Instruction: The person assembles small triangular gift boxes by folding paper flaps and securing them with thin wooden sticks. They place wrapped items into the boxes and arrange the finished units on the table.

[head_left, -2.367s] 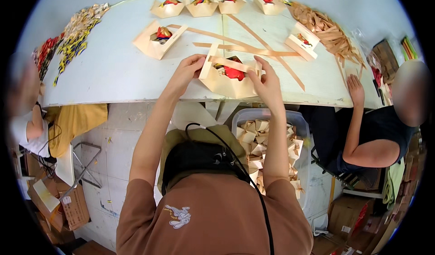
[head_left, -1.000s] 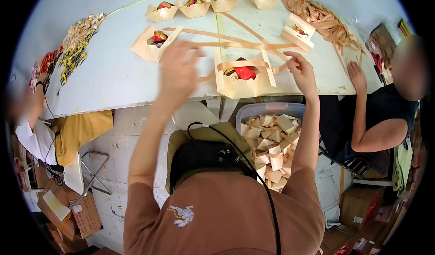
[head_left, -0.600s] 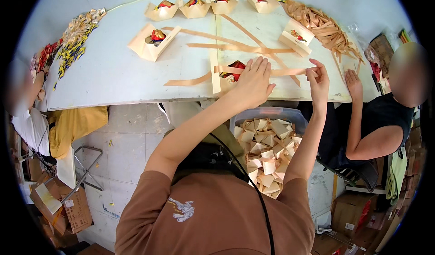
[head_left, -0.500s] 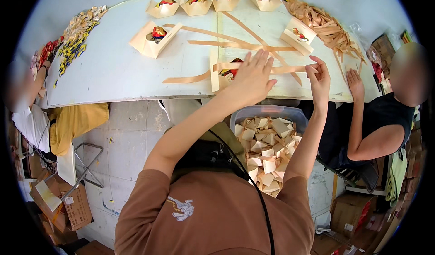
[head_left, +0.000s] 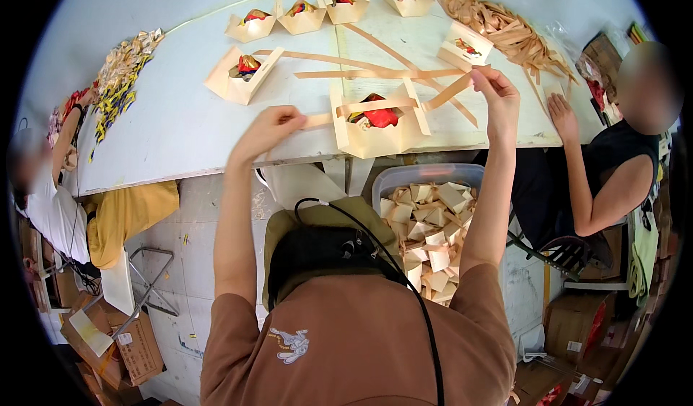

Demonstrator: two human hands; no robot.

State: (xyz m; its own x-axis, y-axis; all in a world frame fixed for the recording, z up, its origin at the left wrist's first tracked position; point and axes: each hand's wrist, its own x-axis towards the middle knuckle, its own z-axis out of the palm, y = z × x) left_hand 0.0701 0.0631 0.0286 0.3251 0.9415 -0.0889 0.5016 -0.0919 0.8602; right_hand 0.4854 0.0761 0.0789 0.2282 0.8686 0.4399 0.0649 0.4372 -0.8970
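Observation:
A cream cardboard box [head_left: 381, 143] with two upright side flaps stands at the table's front edge. Inside it lie red and dark shiny wrapped pieces [head_left: 381, 118]. A peach ribbon [head_left: 393, 103] passes through both flaps and crosses above the contents. On the left, my left hand [head_left: 271, 130] is closed in a pinch on one end of this ribbon. My right hand [head_left: 499, 95] pinches its other end, pulled up and to the right of the box. Neither hand touches the box itself.
Several filled boxes [head_left: 299, 20] stand along the back, with others nearby. Loose ribbons [head_left: 361, 75] lie behind my box; a ribbon pile [head_left: 498, 31] is at right. A bin [head_left: 426, 171] of cream boxes stands below. Co-workers sit at both sides.
My left hand has moved left off the box onto the ribbon's left end, uncovering the contents and right flap. My right hand, still gripping its end, has shifted slightly left and upward.

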